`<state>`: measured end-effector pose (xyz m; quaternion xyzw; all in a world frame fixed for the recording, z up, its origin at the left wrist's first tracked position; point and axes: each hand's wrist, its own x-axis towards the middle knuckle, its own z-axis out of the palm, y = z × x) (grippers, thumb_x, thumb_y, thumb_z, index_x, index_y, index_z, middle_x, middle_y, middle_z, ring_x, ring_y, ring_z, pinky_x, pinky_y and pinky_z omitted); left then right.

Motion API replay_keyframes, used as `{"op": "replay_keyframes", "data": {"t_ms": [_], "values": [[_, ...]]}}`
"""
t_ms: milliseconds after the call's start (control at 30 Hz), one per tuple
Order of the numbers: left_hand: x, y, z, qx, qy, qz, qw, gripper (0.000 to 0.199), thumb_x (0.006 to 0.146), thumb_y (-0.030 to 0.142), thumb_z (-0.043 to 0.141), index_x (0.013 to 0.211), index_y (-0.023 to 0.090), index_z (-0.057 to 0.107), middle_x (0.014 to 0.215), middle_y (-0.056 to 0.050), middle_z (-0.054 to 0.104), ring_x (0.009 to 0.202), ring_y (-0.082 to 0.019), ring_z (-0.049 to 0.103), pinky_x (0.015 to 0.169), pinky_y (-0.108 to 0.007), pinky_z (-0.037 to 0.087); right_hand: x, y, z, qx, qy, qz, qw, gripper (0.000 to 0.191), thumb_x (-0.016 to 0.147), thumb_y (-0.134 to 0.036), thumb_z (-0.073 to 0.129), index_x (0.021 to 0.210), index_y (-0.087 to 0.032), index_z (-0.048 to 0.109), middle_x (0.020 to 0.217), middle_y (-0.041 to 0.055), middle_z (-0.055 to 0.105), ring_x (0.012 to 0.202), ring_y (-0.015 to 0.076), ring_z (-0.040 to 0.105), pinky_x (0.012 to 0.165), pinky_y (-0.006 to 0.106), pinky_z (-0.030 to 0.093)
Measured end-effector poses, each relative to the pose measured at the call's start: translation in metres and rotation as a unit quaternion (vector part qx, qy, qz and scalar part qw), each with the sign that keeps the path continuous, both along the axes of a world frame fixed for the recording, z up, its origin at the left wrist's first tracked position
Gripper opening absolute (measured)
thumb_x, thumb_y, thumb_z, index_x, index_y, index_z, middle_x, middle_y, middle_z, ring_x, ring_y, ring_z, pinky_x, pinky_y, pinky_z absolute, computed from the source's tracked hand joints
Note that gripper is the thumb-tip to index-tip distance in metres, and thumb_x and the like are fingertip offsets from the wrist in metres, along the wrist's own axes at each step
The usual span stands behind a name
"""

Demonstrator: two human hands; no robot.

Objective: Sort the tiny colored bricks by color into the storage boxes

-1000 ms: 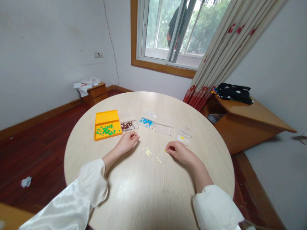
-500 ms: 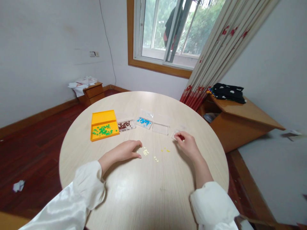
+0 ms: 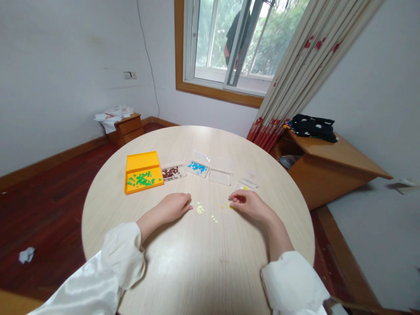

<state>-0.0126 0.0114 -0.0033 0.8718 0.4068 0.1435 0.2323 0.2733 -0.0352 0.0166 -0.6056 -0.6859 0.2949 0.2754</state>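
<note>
My left hand [image 3: 173, 206] rests low over the table, thumb and fingertips drawn together; whether a small piece is between them is hidden. Just right of it lies a loose cluster of cream pieces [image 3: 200, 209], with a smaller group of cream pieces [image 3: 214, 219] nearer to me. My right hand [image 3: 252, 204] hovers beside a few tiny yellow pieces [image 3: 230, 207], thumb and forefinger slightly apart. Behind that hand stands a small clear box [image 3: 252, 183] with some yellow in it.
Along the back stand an orange case [image 3: 141, 162] with green pieces [image 3: 142, 178], a clear tray of brown pieces [image 3: 171, 172], another of blue pieces [image 3: 198, 166], and a clear tray [image 3: 219, 177] with no pieces visible. All sit on a round wooden table [image 3: 203, 262].
My right hand has moved from the small clear box toward me and left, to the yellow pieces, uncovering the box. My left hand's spread thumb and fingers have closed together.
</note>
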Motion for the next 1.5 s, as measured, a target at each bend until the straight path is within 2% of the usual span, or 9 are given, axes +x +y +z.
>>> {"op": "replay_keyframes", "data": {"t_ms": [133,533,633,800,900,1167,1333,1433,1500], "values": [[0.001,0.0,-0.001,0.001,-0.008,0.008,1.0,0.017,0.08,0.03,0.053,0.067,0.02,0.048,0.064,-0.004,0.054,0.058,-0.017,0.047,0.058,-0.027,0.035,-0.008,-0.002,0.001,-0.021,-0.039,0.032,0.999,0.027,0.06,-0.016,0.071,0.087,-0.015,0.07,0.078,0.004,0.065,0.069,0.0139,0.056,0.067,0.028,0.046],[0.01,-0.004,0.004,-0.065,-0.178,0.059,0.98,0.012,0.085,0.028,0.043,0.077,0.021,0.04,0.063,0.001,0.047,0.058,-0.016,0.043,0.059,-0.028,0.031,-0.022,0.001,0.001,0.007,-0.095,0.017,0.995,0.016,0.071,-0.009,0.055,0.069,-0.016,0.069,0.071,0.0045,0.068,0.066,0.015,0.059,0.063,0.026,0.043],[0.017,-0.001,0.004,-0.173,-0.284,0.098,0.938,0.012,0.083,0.024,0.044,0.074,0.021,0.037,0.058,0.005,0.041,0.052,-0.012,0.038,0.054,-0.025,0.029,-0.023,0.0,0.004,0.005,-0.117,0.018,0.993,0.017,0.073,-0.009,0.053,0.069,-0.015,0.068,0.072,0.005,0.068,0.067,0.0154,0.059,0.064,0.026,0.042],[0.021,0.001,0.008,-0.473,-0.439,0.113,0.755,0.014,0.078,0.019,0.048,0.073,0.02,0.036,0.051,0.007,0.042,0.042,-0.007,0.036,0.047,-0.02,0.029,-0.025,-0.001,0.006,0.014,-0.15,0.025,0.988,0.018,0.076,-0.008,0.051,0.07,-0.015,0.066,0.077,0.0072,0.068,0.072,0.0166,0.059,0.069,0.027,0.043],[0.018,0.002,0.012,-0.515,-0.475,0.13,0.702,0.015,0.071,0.01,0.054,0.069,0.017,0.04,0.054,0.002,0.05,0.045,-0.008,0.045,0.049,-0.021,0.036,-0.026,-0.001,0.006,0.021,-0.158,0.027,0.987,0.018,0.078,-0.008,0.05,0.072,-0.015,0.066,0.079,0.008,0.069,0.074,0.0172,0.06,0.07,0.027,0.043],[0.014,0.005,0.015,-0.54,-0.506,0.141,0.657,0.016,0.063,0.002,0.055,0.069,0.015,0.047,0.055,-0.001,0.055,0.048,-0.009,0.049,0.049,-0.02,0.041,-0.024,-0.001,0.005,0.043,-0.111,0.013,0.993,0.014,0.078,-0.015,0.052,0.072,-0.016,0.064,0.075,0.0056,0.067,0.071,0.0163,0.059,0.068,0.027,0.042],[0.013,0.008,0.015,-0.583,-0.516,0.139,0.612,0.015,0.063,0.012,0.061,0.062,0.014,0.046,0.056,-0.001,0.053,0.049,-0.009,0.049,0.05,-0.021,0.041,-0.004,0.006,0.001,0.176,-0.048,-0.101,0.978,0.014,0.078,-0.022,0.051,0.074,-0.016,0.063,0.076,0.0064,0.067,0.071,0.0172,0.059,0.067,0.029,0.045],[0.013,0.011,0.013,-0.562,-0.515,0.158,0.628,0.022,0.065,0.018,0.063,0.058,0.016,0.042,0.052,0.002,0.048,0.046,-0.007,0.044,0.048,-0.02,0.038,0.012,0.012,-0.004,0.268,-0.053,-0.214,0.938,0.017,0.077,-0.025,0.051,0.074,-0.015,0.064,0.077,0.0092,0.066,0.071,0.0189,0.059,0.068,0.032,0.046],[0.014,0.011,0.011,-0.523,-0.515,0.166,0.659,0.028,0.066,0.022,0.065,0.057,0.017,0.039,0.049,0.005,0.041,0.043,-0.005,0.038,0.045,-0.019,0.033,0.021,0.015,-0.008,0.29,-0.068,-0.265,0.917,0.02,0.077,-0.026,0.05,0.077,-0.013,0.065,0.08,0.0116,0.066,0.071,0.0199,0.06,0.067,0.033,0.047]]}}
